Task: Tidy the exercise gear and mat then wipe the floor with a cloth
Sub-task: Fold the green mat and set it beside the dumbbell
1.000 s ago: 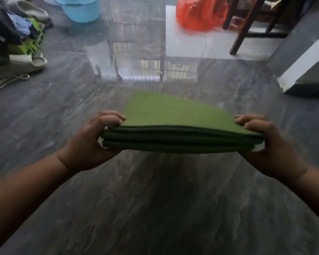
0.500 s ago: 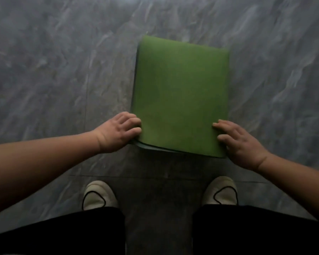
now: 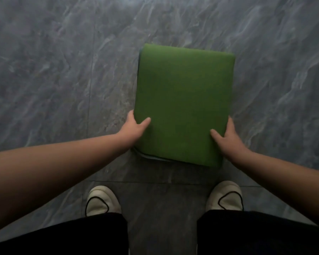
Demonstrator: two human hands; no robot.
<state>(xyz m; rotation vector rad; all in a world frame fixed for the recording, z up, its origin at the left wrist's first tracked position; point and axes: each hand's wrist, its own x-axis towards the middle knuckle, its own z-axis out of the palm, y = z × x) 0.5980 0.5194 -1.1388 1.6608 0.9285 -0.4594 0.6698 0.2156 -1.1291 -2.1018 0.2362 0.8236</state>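
A green exercise mat, folded into a thick rectangle, is in the middle of the view over the grey marbled floor. My left hand grips its near left edge, thumb on top and fingers along the side. On the near right edge, my right hand grips the same way. Pale blue layers of the fold show at the near left corner. Whether the mat rests on the floor or is held just above it I cannot tell.
My two feet in pale slippers stand just below the mat, with dark trouser legs at the bottom of the view. Grey floor tiles stretch all around.
A second ago I held the folded mat level at chest height, looking across the room. Since then my view has tipped down to my feet, and both hands have shifted to the mat's sides.
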